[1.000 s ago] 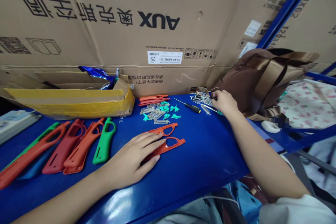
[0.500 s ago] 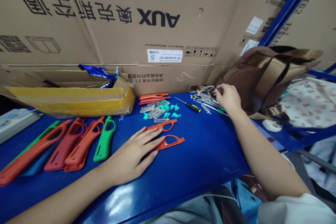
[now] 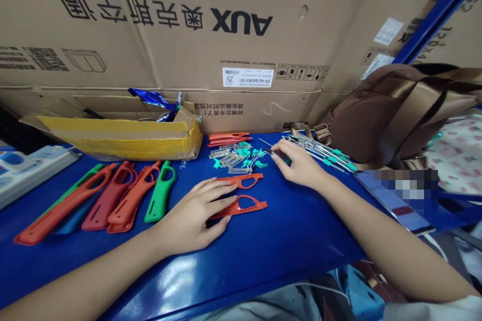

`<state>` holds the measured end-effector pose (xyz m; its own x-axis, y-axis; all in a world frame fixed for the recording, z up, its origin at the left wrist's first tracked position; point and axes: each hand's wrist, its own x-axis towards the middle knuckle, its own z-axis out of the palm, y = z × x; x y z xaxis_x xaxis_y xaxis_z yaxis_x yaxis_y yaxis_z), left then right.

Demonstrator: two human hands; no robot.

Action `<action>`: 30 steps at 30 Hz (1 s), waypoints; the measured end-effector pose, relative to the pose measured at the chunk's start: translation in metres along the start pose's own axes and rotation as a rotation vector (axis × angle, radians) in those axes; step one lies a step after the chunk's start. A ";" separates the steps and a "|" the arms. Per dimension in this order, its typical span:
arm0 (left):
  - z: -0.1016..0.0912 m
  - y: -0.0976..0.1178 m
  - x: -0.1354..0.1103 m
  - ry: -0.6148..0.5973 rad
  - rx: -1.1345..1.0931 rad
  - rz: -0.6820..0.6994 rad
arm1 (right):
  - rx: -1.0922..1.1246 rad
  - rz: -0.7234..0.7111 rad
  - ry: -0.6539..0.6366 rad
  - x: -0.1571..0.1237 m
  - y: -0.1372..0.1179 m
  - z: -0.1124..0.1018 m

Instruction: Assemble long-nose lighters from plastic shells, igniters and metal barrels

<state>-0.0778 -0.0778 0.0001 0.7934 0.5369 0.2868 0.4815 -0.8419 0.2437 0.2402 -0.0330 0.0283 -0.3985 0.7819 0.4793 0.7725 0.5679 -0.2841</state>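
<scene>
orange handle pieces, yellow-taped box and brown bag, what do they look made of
Orange handle pieces: probably molded plastic, low sheen; smooth, evenly colored, with rounded openings.

Yellow-taped box: dull brown cardboard, judging by its bare folded flaps, under shinier yellow tape.

Brown bag: likely matte fabric, given its soft shape; the glossier straps could be nylon webbing.

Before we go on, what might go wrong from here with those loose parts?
The right hand is close to the loose teal pieces and clear tubes; a sideways brush might scatter them. The thin screwdriver shaft lies close by and could prick. The left hand partly covers the orange shells, so a slip might go unseen.
</scene>
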 end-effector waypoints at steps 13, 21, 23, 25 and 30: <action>0.000 0.002 0.002 0.069 -0.009 0.029 | 0.069 -0.097 -0.361 -0.007 -0.030 -0.003; -0.001 0.002 0.003 0.066 -0.030 0.030 | -0.310 0.491 -0.208 0.004 0.038 -0.029; -0.001 0.003 0.003 0.067 -0.041 0.024 | -0.369 0.633 -0.274 0.001 0.056 -0.031; -0.001 0.003 0.002 0.072 -0.046 0.024 | -0.388 0.715 -0.354 -0.002 0.067 -0.030; 0.001 0.003 0.002 0.080 -0.042 0.033 | -0.414 0.744 -0.300 -0.003 0.058 -0.027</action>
<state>-0.0746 -0.0797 0.0007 0.7757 0.5128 0.3678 0.4381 -0.8571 0.2709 0.2995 -0.0091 0.0323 0.2085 0.9773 0.0380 0.9751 -0.2047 -0.0847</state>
